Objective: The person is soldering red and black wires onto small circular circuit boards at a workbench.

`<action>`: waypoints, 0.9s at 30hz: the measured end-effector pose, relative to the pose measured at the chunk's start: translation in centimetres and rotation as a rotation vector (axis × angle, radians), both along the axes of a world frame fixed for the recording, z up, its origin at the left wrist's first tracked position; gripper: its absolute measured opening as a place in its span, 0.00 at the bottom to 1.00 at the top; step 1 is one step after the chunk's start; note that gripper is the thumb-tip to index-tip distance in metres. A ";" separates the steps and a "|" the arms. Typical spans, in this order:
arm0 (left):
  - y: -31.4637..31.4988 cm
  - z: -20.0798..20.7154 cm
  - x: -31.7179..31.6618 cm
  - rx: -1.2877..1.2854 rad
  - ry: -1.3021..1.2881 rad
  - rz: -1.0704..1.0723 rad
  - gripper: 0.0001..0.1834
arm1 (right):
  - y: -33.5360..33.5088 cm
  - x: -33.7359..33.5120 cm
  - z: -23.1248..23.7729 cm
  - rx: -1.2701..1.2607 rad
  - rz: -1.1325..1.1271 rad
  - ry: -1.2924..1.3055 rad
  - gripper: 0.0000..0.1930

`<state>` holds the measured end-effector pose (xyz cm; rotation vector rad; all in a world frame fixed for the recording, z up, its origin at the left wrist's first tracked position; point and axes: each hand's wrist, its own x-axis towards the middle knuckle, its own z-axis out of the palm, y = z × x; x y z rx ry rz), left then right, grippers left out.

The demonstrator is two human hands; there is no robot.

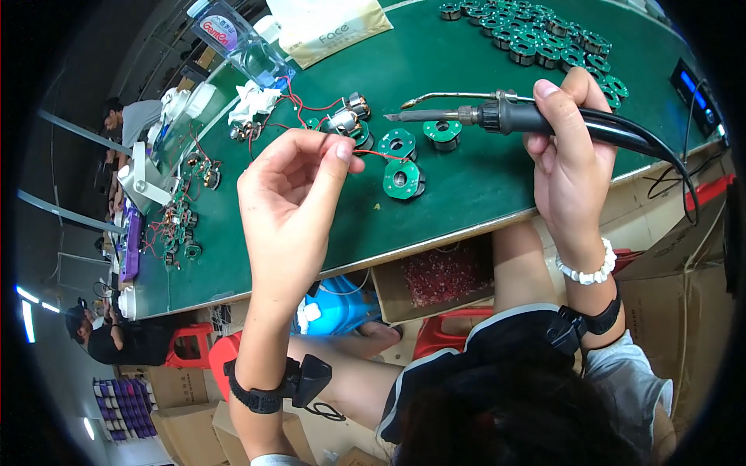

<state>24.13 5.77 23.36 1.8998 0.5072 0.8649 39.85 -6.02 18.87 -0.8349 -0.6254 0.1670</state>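
My left hand pinches a thin red wire between thumb and fingertips. The wire runs right to a round green circuit board lying on the green mat. In my right hand is a soldering iron, held level with its tip pointing left. A thin bent metal tube runs along its top. The iron's tip is apart from the boards, above and left of another round board. Just beyond my left fingers lie small silver motors with red wires, partly hidden by the hand.
Many round green boards cluster at the far right. A clear bottle and a tissue pack stand at the back. Wired parts lie at left. A blue-lit device sits at right. Two people are at far left.
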 end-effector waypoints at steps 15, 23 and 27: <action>-0.3 0.9 -3.1 0.431 0.346 0.222 0.09 | 0.1 0.0 -0.3 0.018 0.009 -0.023 0.10; -1.8 2.2 -2.7 1.010 0.229 0.278 0.04 | 0.1 0.1 -0.3 0.040 -0.008 0.017 0.10; -0.5 2.7 -1.9 1.363 0.169 0.108 0.12 | 0.1 0.0 -0.2 0.035 -0.003 -0.003 0.10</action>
